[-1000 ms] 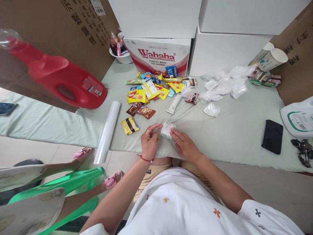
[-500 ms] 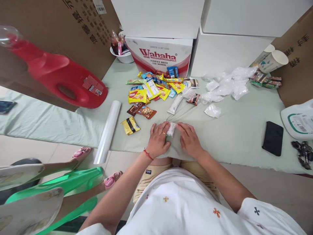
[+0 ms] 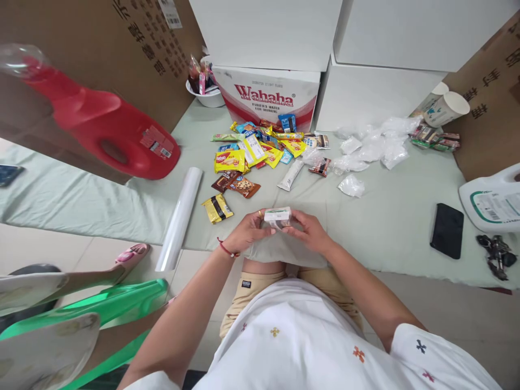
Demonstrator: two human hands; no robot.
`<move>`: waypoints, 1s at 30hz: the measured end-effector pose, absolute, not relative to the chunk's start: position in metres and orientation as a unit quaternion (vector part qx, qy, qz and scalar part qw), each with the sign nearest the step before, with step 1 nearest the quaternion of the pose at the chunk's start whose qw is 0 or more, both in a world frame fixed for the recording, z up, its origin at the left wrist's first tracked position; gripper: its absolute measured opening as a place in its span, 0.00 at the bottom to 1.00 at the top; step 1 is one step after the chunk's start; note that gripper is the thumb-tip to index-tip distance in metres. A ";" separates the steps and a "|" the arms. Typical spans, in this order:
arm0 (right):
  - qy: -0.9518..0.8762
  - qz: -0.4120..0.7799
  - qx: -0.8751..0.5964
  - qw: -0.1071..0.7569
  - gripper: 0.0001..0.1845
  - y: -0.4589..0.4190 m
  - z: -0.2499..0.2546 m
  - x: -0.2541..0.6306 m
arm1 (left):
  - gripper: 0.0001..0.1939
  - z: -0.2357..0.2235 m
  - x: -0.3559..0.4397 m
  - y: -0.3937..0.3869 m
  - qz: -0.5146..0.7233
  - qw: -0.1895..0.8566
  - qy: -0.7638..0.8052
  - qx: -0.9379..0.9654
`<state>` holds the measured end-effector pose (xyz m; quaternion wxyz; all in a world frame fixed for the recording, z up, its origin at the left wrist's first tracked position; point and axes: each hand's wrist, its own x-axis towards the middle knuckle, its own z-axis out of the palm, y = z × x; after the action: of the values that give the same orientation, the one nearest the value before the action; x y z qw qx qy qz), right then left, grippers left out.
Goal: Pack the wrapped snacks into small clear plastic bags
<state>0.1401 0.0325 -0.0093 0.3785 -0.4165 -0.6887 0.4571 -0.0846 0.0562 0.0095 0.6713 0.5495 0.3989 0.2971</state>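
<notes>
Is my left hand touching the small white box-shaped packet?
Touching. The head view shows the left hand holding the small white box-shaped packet at its left end.

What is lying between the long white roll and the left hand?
The head view shows a yellow, black-banded packet between the roll and the left hand.

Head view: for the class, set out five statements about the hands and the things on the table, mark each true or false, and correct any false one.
1. The left hand and right hand both hold the small pack. True.
2. The red bracelet is on the right wrist. False: it is on the left wrist.
3. The black phone lies left of the keys. True.
4. The white roll lies on top of the snack pile. False: it lies apart, to the left.
5. The snack pile is in front of the Wahaha carton. True.
</notes>
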 end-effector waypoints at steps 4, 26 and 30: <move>-0.484 0.579 -0.468 0.460 0.29 0.010 -0.008 0.138 | 0.28 0.012 -0.055 0.036 0.329 0.698 0.405 0.491; -0.134 0.263 -0.820 0.491 0.10 0.133 0.031 0.484 | 0.23 0.001 -0.065 -0.027 0.258 0.615 0.582 0.466; -0.201 0.266 -0.782 0.526 0.14 0.212 0.044 0.505 | 0.25 0.002 -0.068 -0.032 0.273 0.587 0.609 0.458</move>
<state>0.5054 0.2119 0.0439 0.5263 -0.7820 -0.2015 0.2662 -0.0679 -0.0320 0.0018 0.5872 0.4582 0.6087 0.2734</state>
